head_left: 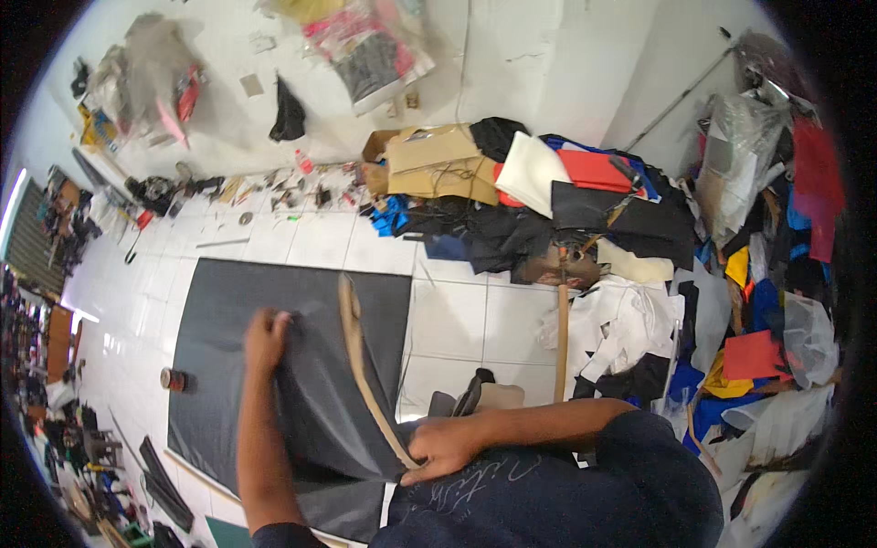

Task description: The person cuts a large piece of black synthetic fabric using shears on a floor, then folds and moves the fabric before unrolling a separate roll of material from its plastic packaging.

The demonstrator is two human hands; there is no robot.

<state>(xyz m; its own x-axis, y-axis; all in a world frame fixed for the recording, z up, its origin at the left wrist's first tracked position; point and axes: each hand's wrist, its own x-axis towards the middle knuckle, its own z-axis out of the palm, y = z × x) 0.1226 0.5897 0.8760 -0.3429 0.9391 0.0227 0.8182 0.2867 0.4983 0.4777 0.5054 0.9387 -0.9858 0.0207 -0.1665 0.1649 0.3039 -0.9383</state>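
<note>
A large black sheet [219, 320] is spread over the white tiled floor. A long tan strip [370, 393] runs along it, curved, from its far part to near my body; whether it is a separate piece or the sheet's turned-up underside I cannot tell. My right hand [443, 447] is closed on the near end of this strip, and the black sheet creases beside it. Over the left half of the sheet my left hand [265, 340] has its fingers curled together; what is in them, if anything, is too small to make out.
A small brown jar [174, 379] stands at the sheet's left edge. Fabric scraps and folded cardboard [438, 169] are heaped along the wall. White cloth [621, 320] and coloured offcuts [754, 356] pile up on the right. A wooden stick [561, 338] stands upright nearby.
</note>
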